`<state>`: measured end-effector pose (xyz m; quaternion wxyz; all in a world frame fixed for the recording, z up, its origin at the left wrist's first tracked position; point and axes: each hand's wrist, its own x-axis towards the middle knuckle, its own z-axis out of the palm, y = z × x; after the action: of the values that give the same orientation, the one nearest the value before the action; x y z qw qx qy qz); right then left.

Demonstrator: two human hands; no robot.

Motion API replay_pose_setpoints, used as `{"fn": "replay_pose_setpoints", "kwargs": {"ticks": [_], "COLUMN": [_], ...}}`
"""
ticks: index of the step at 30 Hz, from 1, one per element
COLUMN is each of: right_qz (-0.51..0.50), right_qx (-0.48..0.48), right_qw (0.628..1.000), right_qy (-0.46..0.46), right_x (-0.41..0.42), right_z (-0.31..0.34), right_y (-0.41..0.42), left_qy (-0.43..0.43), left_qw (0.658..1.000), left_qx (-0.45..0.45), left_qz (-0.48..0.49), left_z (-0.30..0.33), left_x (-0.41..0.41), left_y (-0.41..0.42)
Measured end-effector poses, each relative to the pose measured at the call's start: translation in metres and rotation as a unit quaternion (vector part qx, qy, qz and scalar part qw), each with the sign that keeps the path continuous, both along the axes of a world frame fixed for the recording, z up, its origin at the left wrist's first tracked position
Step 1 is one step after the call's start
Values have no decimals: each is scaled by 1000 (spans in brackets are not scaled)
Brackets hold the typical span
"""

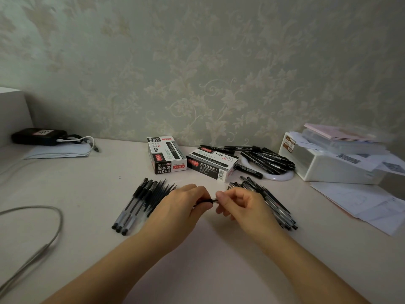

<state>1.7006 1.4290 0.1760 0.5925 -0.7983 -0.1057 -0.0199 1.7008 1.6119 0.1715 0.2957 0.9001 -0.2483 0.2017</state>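
Holding one black pen (207,201) level between both hands, low over the middle of the desk (197,255). My left hand (182,205) has its fingers curled round the barrel and hides most of it. My right hand (241,205) pinches the pen's free end between thumb and forefinger, the other fingers loosely bent. Whether that end is a cap or the tip I cannot tell; it is too small. The split grip reads as bracing the barrel so the end piece can be pulled or twisted. A fan of pens (138,205) lies at nine o'clock from my hands, and a second heap of pens (276,207) lies at three o'clock, partly behind my right hand. Kept apart, they likely mark done from undone, though which is which I cannot say. Two boxes (166,156) sit at twelve o'clock, within reach. Loose markers (267,161) lie at one o'clock.
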Motion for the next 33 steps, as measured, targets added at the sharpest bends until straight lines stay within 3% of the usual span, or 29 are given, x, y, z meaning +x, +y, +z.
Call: {"fn": "replay_pose_setpoints", "kwargs": {"ticks": [27,33], "right_qz": [18,-57], "right_qx": [27,65], "right_qw": [999,996], "right_qy": [31,-4], "right_x": [2,4], "right_z": [1,8], "right_y": [-3,-7], "left_qy": [0,10], "left_qw": [1000,1000], "left_qx": [-6,-21], "left_qz": [-2,20], "left_z": [2,2], "left_x": [-1,1], "left_y": [0,2]}}
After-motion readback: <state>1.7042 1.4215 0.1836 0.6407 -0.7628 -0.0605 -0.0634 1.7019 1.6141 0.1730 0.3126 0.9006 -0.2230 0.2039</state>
